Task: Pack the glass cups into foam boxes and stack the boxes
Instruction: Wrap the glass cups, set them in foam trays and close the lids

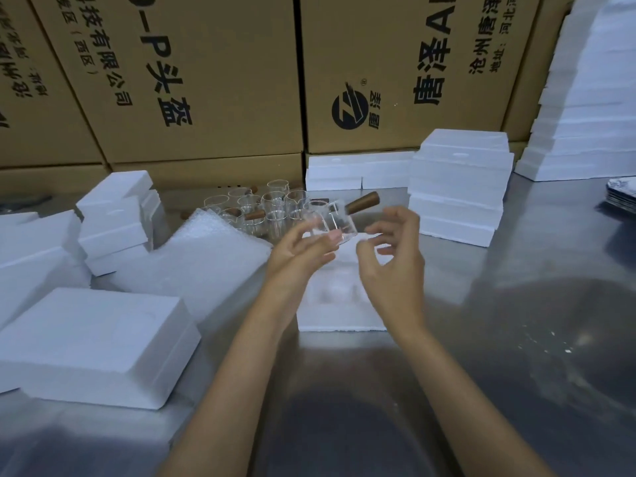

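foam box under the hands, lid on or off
Off: the foam box lies open on the table, moulded recesses showing; the left hand holds a glass cup above it.

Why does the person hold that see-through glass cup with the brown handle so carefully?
The clear glass cup with a brown wooden handle probably breaks easily, being thin glass. It looks smooth, so likely slippery in the left hand. The side handle may make it tip.
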A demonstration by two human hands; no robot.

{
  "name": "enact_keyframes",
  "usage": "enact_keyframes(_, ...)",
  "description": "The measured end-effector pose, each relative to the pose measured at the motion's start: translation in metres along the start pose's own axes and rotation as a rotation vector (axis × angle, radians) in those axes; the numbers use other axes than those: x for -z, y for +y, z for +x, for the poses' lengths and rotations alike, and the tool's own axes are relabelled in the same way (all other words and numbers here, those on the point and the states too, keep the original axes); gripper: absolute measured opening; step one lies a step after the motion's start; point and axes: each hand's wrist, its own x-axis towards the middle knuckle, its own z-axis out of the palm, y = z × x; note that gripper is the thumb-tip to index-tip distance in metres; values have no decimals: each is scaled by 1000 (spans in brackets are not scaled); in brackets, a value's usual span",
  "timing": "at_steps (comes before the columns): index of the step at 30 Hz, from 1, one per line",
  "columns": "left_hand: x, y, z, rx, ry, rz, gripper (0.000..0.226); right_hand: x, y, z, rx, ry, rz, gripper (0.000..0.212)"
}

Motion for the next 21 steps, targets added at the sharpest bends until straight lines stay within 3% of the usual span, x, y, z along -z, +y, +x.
enact_keyframes(5, 13, -2, -2, 69, -56, -117, 52, -15, 6, -12, 70, -170, -134, 58)
enact_keyframes(12, 7, 5, -10, 59, -86, -34, 65, -16, -2, -22, 62, -57, -163, 53)
enact_keyframes(16, 4, 7, -12, 93, -102, 16, 61, -12, -4, -23, 35, -41, -134, 53)
enact_keyframes(19, 6, 8, -10, 107, -132, -46, 51, -12, -9, -20, -56, -29, -17, 47)
enact_keyframes(21, 6, 5, -11, 7, -122, 32, 54, -11, -12, -18, -125, -6, 143, 46)
